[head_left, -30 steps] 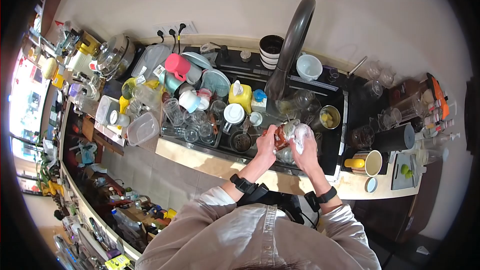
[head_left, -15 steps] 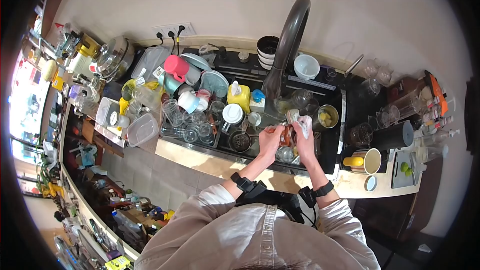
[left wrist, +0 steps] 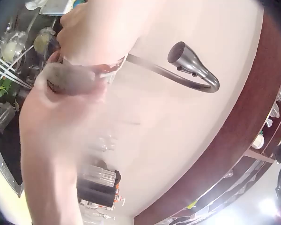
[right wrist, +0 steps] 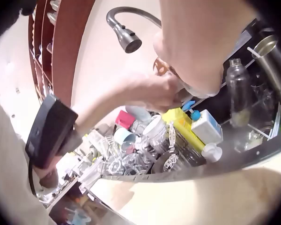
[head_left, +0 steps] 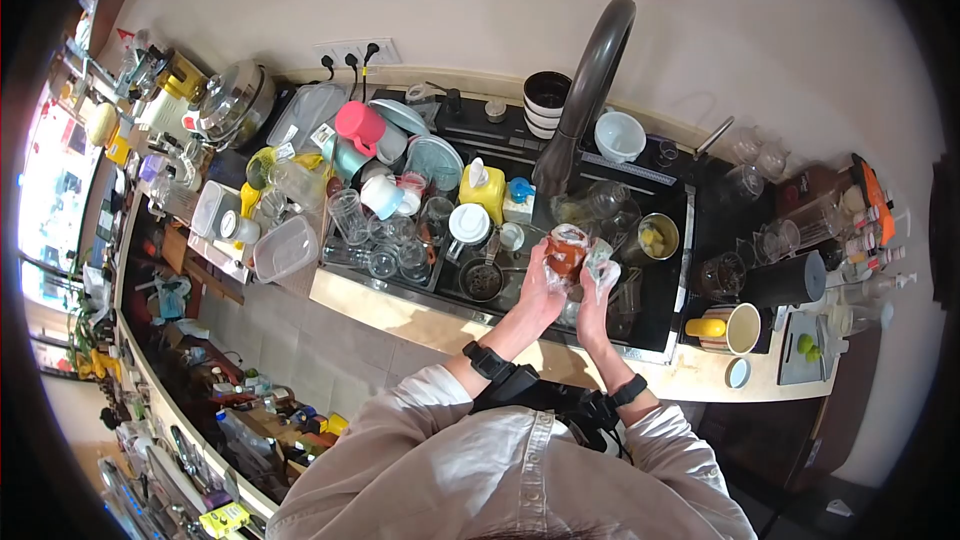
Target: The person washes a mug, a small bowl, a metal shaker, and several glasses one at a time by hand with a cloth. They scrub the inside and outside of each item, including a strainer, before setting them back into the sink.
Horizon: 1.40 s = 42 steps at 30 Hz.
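Over the sink (head_left: 650,330), my left hand (head_left: 541,285) holds a reddish-brown cup-like vessel (head_left: 567,250) streaked with foam, its round pale end facing up. Foam also coats my right hand (head_left: 596,290), which grips a pale greenish scrubbing sponge (head_left: 600,258) against the vessel's right side. In the left wrist view the sponge (left wrist: 68,77) is a grey blur between the hands. The right wrist view shows part of the brown vessel (right wrist: 161,67) beyond the right hand (right wrist: 192,61), with my left hand (right wrist: 152,93) below it.
A dark arched faucet (head_left: 590,80) rises behind the hands. Left of them stand a small pan (head_left: 482,280), a white-lidded jug (head_left: 468,225), a yellow bottle (head_left: 482,192) and crowded glassware (head_left: 385,240). To the right are a metal pot (head_left: 660,236) and a striped cup (head_left: 742,328).
The brown vessel has come up between the hands and turned so its round end shows. My right hand with the sponge has moved down and slightly left, along its side.
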### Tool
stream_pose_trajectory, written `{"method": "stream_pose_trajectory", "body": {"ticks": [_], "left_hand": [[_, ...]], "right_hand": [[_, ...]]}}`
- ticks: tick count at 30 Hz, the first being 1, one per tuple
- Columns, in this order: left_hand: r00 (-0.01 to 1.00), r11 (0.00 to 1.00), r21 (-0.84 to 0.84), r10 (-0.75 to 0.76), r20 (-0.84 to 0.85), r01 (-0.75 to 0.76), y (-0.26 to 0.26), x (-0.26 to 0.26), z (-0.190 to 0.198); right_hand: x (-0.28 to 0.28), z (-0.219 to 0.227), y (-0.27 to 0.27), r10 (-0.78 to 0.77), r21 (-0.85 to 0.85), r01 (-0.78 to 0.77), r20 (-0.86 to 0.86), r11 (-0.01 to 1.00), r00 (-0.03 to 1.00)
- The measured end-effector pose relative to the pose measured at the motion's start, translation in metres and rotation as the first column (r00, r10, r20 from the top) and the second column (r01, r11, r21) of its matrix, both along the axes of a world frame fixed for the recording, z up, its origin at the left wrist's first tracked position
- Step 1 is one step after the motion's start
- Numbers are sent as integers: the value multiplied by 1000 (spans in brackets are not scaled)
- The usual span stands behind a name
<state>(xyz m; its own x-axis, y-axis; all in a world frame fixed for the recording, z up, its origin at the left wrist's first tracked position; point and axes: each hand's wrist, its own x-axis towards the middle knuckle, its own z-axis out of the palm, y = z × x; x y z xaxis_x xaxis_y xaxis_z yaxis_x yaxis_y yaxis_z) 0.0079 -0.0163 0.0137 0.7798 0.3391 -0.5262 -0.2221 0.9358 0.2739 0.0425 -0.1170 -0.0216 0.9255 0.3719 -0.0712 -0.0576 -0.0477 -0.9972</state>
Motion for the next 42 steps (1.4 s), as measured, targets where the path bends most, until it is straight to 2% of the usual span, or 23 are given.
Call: {"method": "stream_pose_trajectory", "body": {"ticks": [2, 3, 5, 6, 9, 10, 13, 16, 18, 19, 20, 22, 26, 29, 30, 33, 34, 37, 38, 41, 42], "left_hand": [[1000, 1000, -8, 7, -19, -7, -1, 0, 3], [1000, 1000, -12, 10, -28, -11, -1, 0, 3], [1000, 1000, -27, -9, 4, 9, -1, 1, -4], [1000, 999, -35, -19, 20, 20, -2, 1, -5], [997, 997, -45, 55, -56, -57, -5, 0, -8], [995, 996, -78, 35, -94, -43, -2, 2, -10], [986, 998, -67, 6, -169, -18, -6, 2, -11], [997, 998, -53, -26, -74, 22, -1, 3, -29], [998, 998, -56, -5, 65, 9, -2, 2, -36], [991, 998, -58, 7, 134, 1, -2, 1, -37], [994, 1000, 2, 8, 107, -9, -4, -1, -38], [997, 999, -32, 31, 74, -28, -5, -1, -33], [999, 999, -52, 15, 45, -13, -9, 0, -9], [999, 995, 94, 29, 39, -33, -13, 3, 9], [1000, 995, 98, 17, -13, -16, -13, 4, 9], [991, 989, 143, -20, -132, 39, -13, 4, 8], [988, 982, 182, -32, -149, 60, -13, 3, 6], [974, 947, 299, -49, -220, 115, -8, 0, -1], [967, 932, 336, -53, -248, 137, -6, -2, -2], [965, 889, 433, -33, -260, 147, -4, -5, 5], [961, 872, 461, -36, -274, 164, -3, -5, 6]], "right_hand": [[-4, 36, 1, 3, -74, 9, 159, 997, 987], [0, 35, -2, 119, -199, -50, 353, 979, 928], [12, 33, -12, 382, -457, -75, 632, 887, 674], [14, 33, -12, 395, -438, -69, 720, 896, 571], [15, 38, -10, 453, -484, -73, 740, 872, 497], [15, 41, -8, 439, -478, -39, 770, 878, 463], [13, 54, 3, 445, -506, -6, 754, 863, 483], [13, 56, 2, 377, -458, 2, 734, 889, 565], [19, 49, -4, 327, -410, 12, 745, 912, 581], [18, 44, -7, 267, -373, 40, 731, 927, 628], [20, 40, -11, 233, -362, 63, 714, 930, 661], [20, 45, -16, 197, -372, 74, 638, 925, 744], [23, 31, -13, 4, -247, 119, 446, 962, 895], [21, 48, -3, -21, -245, 169, 512, 955, 859], [23, 53, -3, 61, -299, 146, 585, 943, 809], [27, 63, 2, 144, -310, 75, 625, 948, 767], [32, 58, 5, 129, -329, 143, 681, 933, 721], [52, 68, 12, 127, -165, -72, 354, 984, 926], [66, 58, 9, 257, -182, -233, 121, 955, 959], [81, 53, 10, 444, -239, -432, -2, 870, 896], [80, 61, 11, 448, -148, -470, -155, 870, 880]]}}
